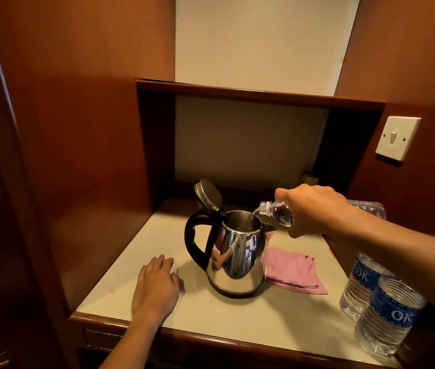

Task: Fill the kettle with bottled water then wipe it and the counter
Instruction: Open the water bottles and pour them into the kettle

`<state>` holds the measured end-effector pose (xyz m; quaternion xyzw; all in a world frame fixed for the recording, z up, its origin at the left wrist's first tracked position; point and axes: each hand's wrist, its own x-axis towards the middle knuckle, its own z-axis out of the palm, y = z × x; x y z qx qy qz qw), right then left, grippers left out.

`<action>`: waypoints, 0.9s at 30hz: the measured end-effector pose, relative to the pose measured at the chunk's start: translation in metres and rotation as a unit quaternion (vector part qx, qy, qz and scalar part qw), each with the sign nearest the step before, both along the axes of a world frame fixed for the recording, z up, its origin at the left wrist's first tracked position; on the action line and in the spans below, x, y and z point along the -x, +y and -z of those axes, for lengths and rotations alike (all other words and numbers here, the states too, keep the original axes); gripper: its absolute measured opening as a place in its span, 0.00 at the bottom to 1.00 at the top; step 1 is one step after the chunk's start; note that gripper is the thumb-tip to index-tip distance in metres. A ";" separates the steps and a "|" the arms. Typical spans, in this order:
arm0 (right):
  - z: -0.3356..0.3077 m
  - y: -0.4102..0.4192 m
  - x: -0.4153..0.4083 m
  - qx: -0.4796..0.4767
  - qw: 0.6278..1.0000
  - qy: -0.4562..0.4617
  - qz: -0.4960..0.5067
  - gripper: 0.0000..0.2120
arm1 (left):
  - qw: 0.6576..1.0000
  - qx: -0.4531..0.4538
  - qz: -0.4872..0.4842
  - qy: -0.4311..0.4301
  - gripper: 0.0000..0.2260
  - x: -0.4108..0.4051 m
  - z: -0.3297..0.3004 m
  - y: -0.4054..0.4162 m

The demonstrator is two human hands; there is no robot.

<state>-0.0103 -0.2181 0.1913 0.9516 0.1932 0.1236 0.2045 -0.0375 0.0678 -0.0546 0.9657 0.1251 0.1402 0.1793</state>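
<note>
A shiny steel kettle (237, 254) with a black handle stands in the middle of the pale counter (136, 262), its lid (207, 194) flipped up. My right hand (315, 209) grips a clear water bottle (277, 213) tipped sideways, its uncapped neck over the kettle's mouth, and water runs in. My left hand (156, 283) rests flat on the counter to the left of the kettle, fingers apart, holding nothing. A folded pink cloth (295, 270) lies just right of the kettle.
Two water bottles with blue labels (387, 312) stand at the counter's right front edge. A wall switch (396, 138) is on the right wooden panel. Wooden panels close in the counter on both sides, with a shelf (259, 95) above it.
</note>
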 end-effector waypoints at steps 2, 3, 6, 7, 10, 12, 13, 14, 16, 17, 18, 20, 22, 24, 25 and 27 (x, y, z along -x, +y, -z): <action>-0.001 0.000 0.000 0.003 1.000 -0.002 -0.001 0.34 | 1.000 0.001 -0.001 -0.002 0.22 0.000 0.000 0.000; -0.001 0.000 0.000 0.005 1.000 -0.003 -0.002 0.34 | 1.000 0.000 -0.001 -0.002 0.22 0.000 0.000 0.000; -0.001 0.001 0.000 0.005 1.000 -0.002 -0.002 0.35 | 1.000 -0.001 -0.001 -0.001 0.22 0.000 -0.001 0.000; -0.001 0.001 0.000 0.006 1.000 -0.002 -0.003 0.35 | 1.000 -0.001 -0.001 -0.002 0.22 0.000 -0.001 0.000; -0.001 0.001 -0.001 0.008 1.000 -0.001 -0.003 0.34 | 1.000 0.000 0.000 -0.001 0.22 -0.001 0.000 0.000; 0.000 0.001 -0.002 0.009 1.000 0.000 -0.001 0.34 | 1.000 0.001 0.001 -0.001 0.22 -0.001 0.000 0.000; 0.001 0.001 -0.002 0.009 1.000 0.000 0.000 0.34 | 1.000 0.001 0.001 -0.001 0.22 -0.001 0.000 0.000; 0.001 0.002 -0.002 0.008 1.000 0.000 0.001 0.34 | 1.000 0.002 0.001 -0.001 0.22 0.000 0.000 0.000; 0.002 0.002 -0.002 0.010 1.000 -0.001 0.001 0.35 | 1.000 0.002 0.000 -0.002 0.22 0.000 0.000 0.000; 0.003 0.002 -0.002 0.010 1.000 -0.001 0.000 0.35 | 1.000 0.003 0.000 -0.003 0.22 0.000 0.000 -0.001; 0.003 0.002 -0.003 0.010 1.000 0.001 0.000 0.35 | 1.000 0.003 0.000 -0.004 0.22 0.000 -0.001 -0.001; 0.003 0.003 -0.004 0.009 1.000 0.004 -0.001 0.35 | 1.000 0.006 0.001 -0.003 0.22 0.000 0.000 0.000; 0.003 0.004 -0.004 0.014 1.000 0.004 0.000 0.35 | 1.000 0.010 0.000 -0.002 0.22 -0.001 0.001 0.000; 0.003 0.004 -0.004 0.016 1.000 0.001 0.001 0.35 | 1.000 0.014 0.000 -0.002 0.22 -0.001 0.001 0.000; 0.003 0.004 -0.004 0.016 1.000 0.002 0.002 0.35 | 1.000 0.014 0.000 -0.002 0.22 -0.001 0.001 0.000; 0.003 0.004 -0.004 0.017 1.000 0.004 0.003 0.35 | 1.000 0.013 0.001 -0.002 0.22 -0.002 0.002 0.001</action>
